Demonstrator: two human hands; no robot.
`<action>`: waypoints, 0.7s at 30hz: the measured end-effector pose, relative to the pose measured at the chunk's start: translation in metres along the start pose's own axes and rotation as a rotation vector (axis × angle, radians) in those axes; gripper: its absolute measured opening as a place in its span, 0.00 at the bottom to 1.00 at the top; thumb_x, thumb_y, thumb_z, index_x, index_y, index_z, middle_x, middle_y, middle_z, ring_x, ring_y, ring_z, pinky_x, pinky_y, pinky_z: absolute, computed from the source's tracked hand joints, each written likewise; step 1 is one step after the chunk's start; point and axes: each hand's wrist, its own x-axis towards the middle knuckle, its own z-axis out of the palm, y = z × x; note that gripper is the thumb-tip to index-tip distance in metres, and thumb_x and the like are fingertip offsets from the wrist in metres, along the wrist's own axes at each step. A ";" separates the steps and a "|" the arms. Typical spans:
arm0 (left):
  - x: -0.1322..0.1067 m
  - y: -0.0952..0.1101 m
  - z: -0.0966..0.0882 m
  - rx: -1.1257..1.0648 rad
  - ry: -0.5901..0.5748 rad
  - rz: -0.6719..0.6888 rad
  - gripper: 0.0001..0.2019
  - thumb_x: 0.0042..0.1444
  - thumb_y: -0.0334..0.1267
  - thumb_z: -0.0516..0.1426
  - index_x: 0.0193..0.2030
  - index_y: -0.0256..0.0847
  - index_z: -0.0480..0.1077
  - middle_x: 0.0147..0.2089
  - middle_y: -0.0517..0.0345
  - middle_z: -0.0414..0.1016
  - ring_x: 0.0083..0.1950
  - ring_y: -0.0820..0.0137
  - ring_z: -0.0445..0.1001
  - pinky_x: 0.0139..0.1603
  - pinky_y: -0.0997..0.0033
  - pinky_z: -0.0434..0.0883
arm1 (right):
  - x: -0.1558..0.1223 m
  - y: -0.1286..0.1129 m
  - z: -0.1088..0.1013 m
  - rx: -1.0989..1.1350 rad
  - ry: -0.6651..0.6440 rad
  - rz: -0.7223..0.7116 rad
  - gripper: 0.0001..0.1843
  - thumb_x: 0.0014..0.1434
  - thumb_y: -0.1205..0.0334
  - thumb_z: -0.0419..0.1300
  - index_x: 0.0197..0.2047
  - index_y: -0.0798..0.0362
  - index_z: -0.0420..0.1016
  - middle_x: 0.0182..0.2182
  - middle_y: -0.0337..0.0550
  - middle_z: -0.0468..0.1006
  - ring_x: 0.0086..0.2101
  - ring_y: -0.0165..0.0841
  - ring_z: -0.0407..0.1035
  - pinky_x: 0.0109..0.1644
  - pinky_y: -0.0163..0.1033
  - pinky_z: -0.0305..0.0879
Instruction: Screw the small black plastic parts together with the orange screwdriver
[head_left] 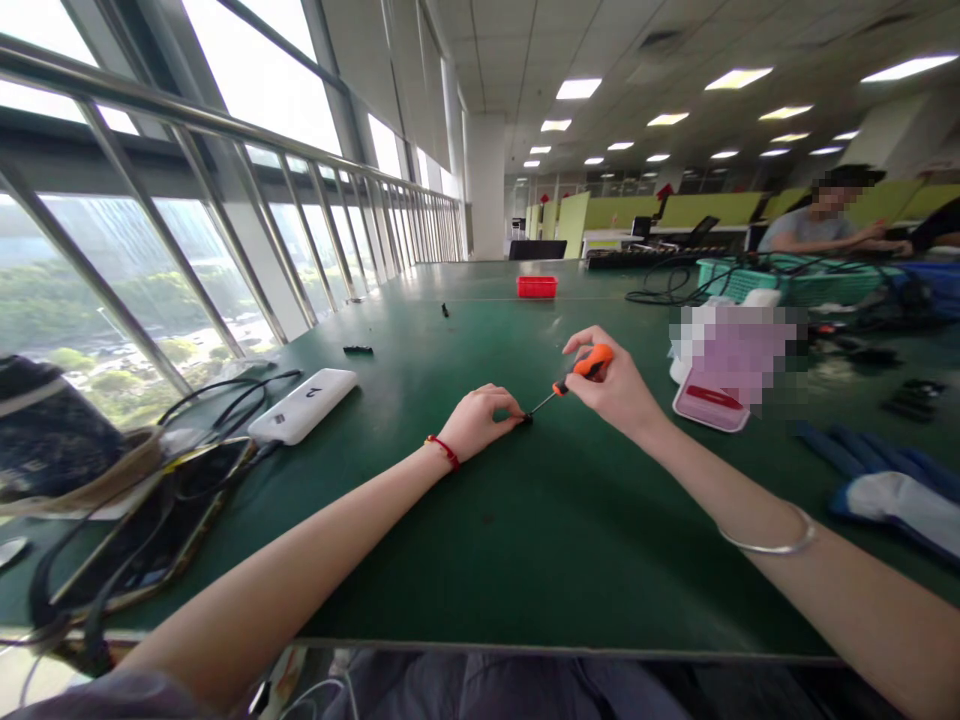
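Note:
My right hand (611,385) grips a small screwdriver with an orange handle (591,364), its thin shaft slanting down to the left. The tip meets a tiny black part (526,418) on the green table (525,520). My left hand (480,418), with a red cord at the wrist, has its fingers pinched on that black part and rests on the table. A silver bangle sits on my right forearm.
A white power bank (304,404) with black cables, a phone (161,520) and a dark bag (52,430) lie at the left. A red bin (537,287) stands far back. Blue gloves (877,480) and a pink tray (711,405) lie right. Another person (825,225) sits far right.

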 end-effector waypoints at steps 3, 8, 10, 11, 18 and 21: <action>0.000 0.001 0.000 -0.034 0.018 -0.063 0.04 0.52 0.34 0.58 0.31 0.40 0.75 0.35 0.58 0.78 0.39 0.69 0.73 0.44 0.69 0.70 | 0.002 0.002 -0.003 0.057 -0.073 0.019 0.09 0.51 0.61 0.52 0.23 0.54 0.68 0.19 0.36 0.67 0.21 0.28 0.61 0.26 0.35 0.56; 0.000 0.002 -0.001 -0.046 0.089 -0.124 0.06 0.51 0.34 0.58 0.36 0.40 0.75 0.36 0.58 0.78 0.39 0.69 0.74 0.43 0.69 0.70 | 0.002 0.015 -0.001 0.005 0.059 -0.076 0.13 0.56 0.55 0.52 0.27 0.53 0.72 0.26 0.40 0.74 0.29 0.31 0.67 0.35 0.37 0.61; 0.001 0.002 -0.002 -0.028 0.141 -0.121 0.08 0.51 0.34 0.59 0.39 0.40 0.75 0.37 0.58 0.78 0.40 0.69 0.74 0.44 0.68 0.70 | 0.000 0.025 0.005 -0.115 -0.011 -0.088 0.11 0.56 0.54 0.55 0.33 0.52 0.73 0.32 0.41 0.75 0.33 0.32 0.68 0.37 0.37 0.61; 0.001 0.003 -0.002 -0.020 0.166 -0.112 0.09 0.52 0.34 0.59 0.40 0.41 0.74 0.37 0.58 0.78 0.40 0.68 0.74 0.44 0.68 0.70 | -0.001 0.030 0.009 -0.175 -0.057 -0.082 0.10 0.55 0.54 0.56 0.34 0.51 0.73 0.34 0.42 0.75 0.34 0.33 0.69 0.38 0.37 0.61; 0.000 0.008 -0.002 -0.029 0.219 -0.028 0.07 0.52 0.33 0.58 0.39 0.41 0.74 0.39 0.58 0.78 0.41 0.69 0.73 0.44 0.68 0.71 | -0.012 0.051 0.033 -0.387 -0.299 -0.072 0.09 0.52 0.56 0.60 0.38 0.47 0.72 0.37 0.40 0.74 0.36 0.34 0.69 0.35 0.37 0.62; 0.000 0.009 -0.001 -0.042 0.204 -0.033 0.07 0.53 0.33 0.58 0.38 0.41 0.75 0.38 0.58 0.78 0.40 0.69 0.73 0.44 0.68 0.70 | -0.013 0.050 0.035 -0.379 -0.302 -0.069 0.08 0.53 0.57 0.59 0.38 0.47 0.72 0.36 0.39 0.74 0.35 0.34 0.69 0.34 0.36 0.61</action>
